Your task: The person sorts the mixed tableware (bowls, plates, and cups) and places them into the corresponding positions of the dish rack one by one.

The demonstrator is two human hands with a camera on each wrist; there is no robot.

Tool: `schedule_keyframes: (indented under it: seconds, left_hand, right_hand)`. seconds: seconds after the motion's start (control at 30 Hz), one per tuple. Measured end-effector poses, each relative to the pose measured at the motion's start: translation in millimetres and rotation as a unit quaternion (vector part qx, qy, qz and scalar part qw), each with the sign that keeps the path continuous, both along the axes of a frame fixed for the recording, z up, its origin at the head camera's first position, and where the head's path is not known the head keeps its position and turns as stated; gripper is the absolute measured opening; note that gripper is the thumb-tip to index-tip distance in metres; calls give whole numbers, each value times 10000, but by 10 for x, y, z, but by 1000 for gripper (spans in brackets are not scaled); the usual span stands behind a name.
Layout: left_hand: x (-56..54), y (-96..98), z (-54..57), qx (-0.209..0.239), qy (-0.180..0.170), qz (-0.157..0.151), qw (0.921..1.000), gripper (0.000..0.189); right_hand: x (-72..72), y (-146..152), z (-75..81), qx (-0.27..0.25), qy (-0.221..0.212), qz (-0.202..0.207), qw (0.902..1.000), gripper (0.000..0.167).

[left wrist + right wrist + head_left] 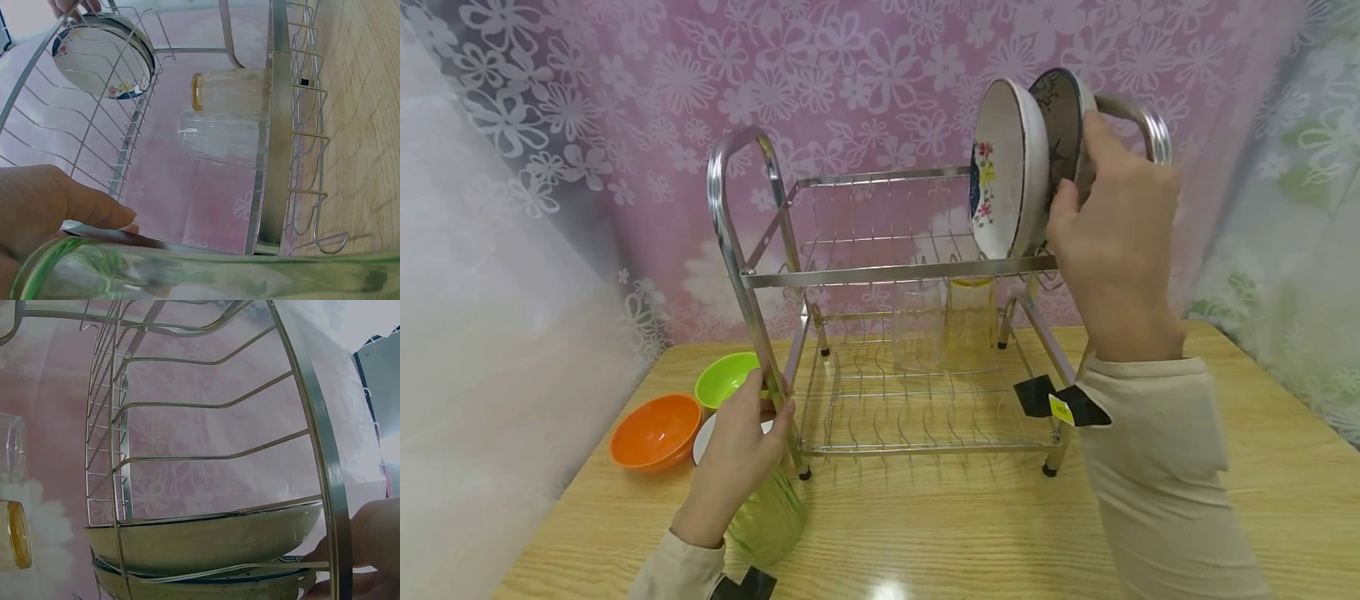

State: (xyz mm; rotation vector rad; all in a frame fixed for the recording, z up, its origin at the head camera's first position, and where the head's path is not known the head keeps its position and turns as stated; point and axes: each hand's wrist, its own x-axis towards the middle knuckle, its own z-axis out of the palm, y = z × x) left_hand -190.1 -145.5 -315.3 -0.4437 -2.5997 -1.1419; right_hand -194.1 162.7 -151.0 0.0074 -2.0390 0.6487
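Observation:
A two-tier metal dish rack (917, 272) stands on the table. My left hand (735, 458) grips its left front post, thumb toward me. At the right end of the upper tier, a white bowl with painted flowers (1000, 179) stands on edge. Just right of it is a second bowl with a dark pattern (1060, 117), its rim pinched between the thumb and fingers of my right hand (1120, 225). The right wrist view shows both bowls side by side, with the fingers at the rim of the patterned bowl (219, 587).
A clear glass (917, 325) and a yellow glass (972, 321) stand upside down on the lower tier. Left of the rack are an orange bowl (657, 433), a green bowl (724, 379) and a white dish (703, 437), partly hidden. A green glass (767, 521) stands beside my left hand.

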Motion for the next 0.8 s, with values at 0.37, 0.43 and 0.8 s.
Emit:
schedule_keyframes:
  seconds: [0.37, 0.43, 0.8]
  left_hand:
    - [5, 7, 13, 70, -11, -20, 10000, 21]
    - [8, 4, 16, 79, -14, -14, 10000, 22]
    - [8, 0, 0, 28, 6, 19, 10000, 22]
  right_hand:
    - [181, 49, -148, 202, 359, 458, 9981, 40]
    - [232, 70, -194, 199, 526, 569, 9968, 37]
    - [397, 239, -468, -806, 1987, 1059, 9710, 19]
